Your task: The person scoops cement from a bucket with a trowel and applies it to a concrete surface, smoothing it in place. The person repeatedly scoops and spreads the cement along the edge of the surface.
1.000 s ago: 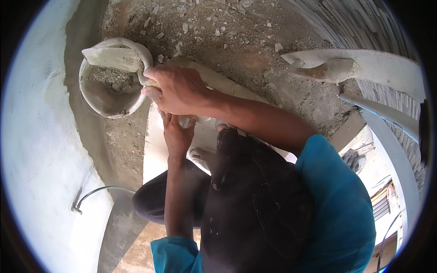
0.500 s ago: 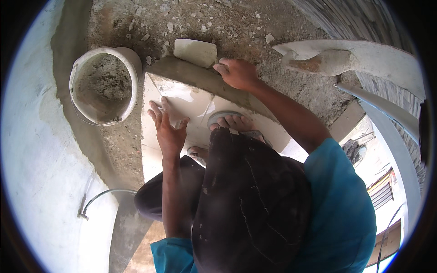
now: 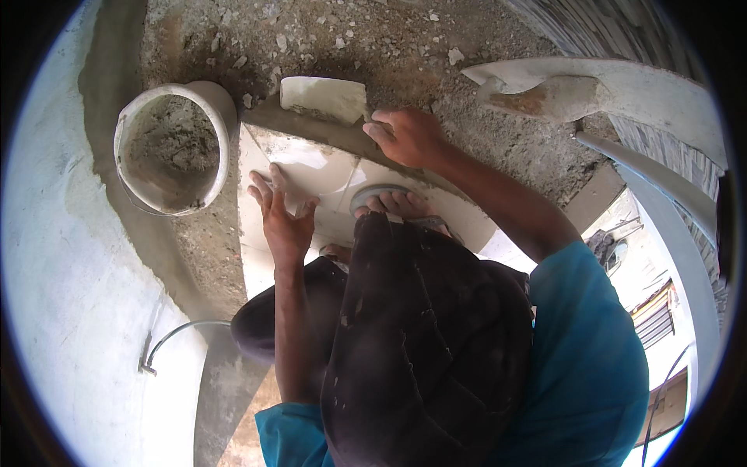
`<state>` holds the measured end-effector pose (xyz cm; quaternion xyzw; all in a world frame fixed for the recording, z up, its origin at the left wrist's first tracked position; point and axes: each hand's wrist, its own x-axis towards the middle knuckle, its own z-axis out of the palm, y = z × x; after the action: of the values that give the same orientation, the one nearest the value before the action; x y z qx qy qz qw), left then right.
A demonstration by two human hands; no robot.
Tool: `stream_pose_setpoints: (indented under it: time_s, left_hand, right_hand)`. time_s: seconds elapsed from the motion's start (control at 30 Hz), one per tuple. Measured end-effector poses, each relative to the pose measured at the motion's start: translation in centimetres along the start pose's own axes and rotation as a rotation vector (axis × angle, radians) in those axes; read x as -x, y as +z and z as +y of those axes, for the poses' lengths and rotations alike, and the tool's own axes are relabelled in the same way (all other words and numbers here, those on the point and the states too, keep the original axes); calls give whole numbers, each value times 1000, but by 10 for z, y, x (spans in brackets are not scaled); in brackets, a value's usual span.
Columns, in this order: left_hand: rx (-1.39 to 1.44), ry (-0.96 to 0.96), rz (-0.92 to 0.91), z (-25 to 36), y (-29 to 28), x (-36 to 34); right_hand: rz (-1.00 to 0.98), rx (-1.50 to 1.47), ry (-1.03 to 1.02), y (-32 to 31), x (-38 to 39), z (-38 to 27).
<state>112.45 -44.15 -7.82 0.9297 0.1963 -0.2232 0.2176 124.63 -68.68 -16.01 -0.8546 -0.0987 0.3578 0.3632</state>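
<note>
My left hand [image 3: 288,226] rests with its fingers apart on the pale floor tiles [image 3: 327,175], which have a wet whitish smear. My right hand [image 3: 408,136] is closed at the right end of a flat, pale rectangular plate [image 3: 323,97] with rounded corners, much like a trowel blade. Its handle, if any, is hidden. The plate leans over a strip of grey mortar [image 3: 299,124] along the tiles' far edge. My sandalled foot [image 3: 397,204] stands on the tiles, just nearer than my right hand.
A white bucket [image 3: 226,109] with crumbly grey mortar inside stands at the left, beside a partly plastered white wall [image 3: 70,233]. Rough ground with rubble [image 3: 311,39] lies beyond the tiles. A curved pale panel [image 3: 646,97] juts in from the right. A thin pipe [image 3: 175,331] sticks out at lower left.
The flat plate has moved slightly left and nearer along the mortar strip, with my right hand still on it. My left hand stays on the tiles. The whole view has shifted a little.
</note>
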Motion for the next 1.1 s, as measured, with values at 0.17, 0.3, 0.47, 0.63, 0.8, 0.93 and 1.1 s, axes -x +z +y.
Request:
stream_pose_setpoints:
  time_s: [0.17,0.3,0.47,0.63,0.8,0.93,1.1]
  left_hand:
    - [-9,22,8,-4,2,-1]
    - [-11,1,-2,-5,2,0]
    - [45,-29,4,5,-1,0]
    - [242,-37,-8,-12,7,0]
    - [127,93,37,-23,12,-1]
    - [31,40,28,-19,9,2]
    - [15,5,21,-1,6,0]
  right_hand:
    - [13,-32,-14,-17,21,-10]
    - [-9,-99,17,-34,38,-23]
    - [-307,-468,170,-77,37,-57]
    - [202,-405,-445,-38,18,-150]
    - [115,-337,-496,30,-40,-196]
    - [258,-337,-517,4,-24,-158]
    - [198,-191,11,-14,-22,-44]
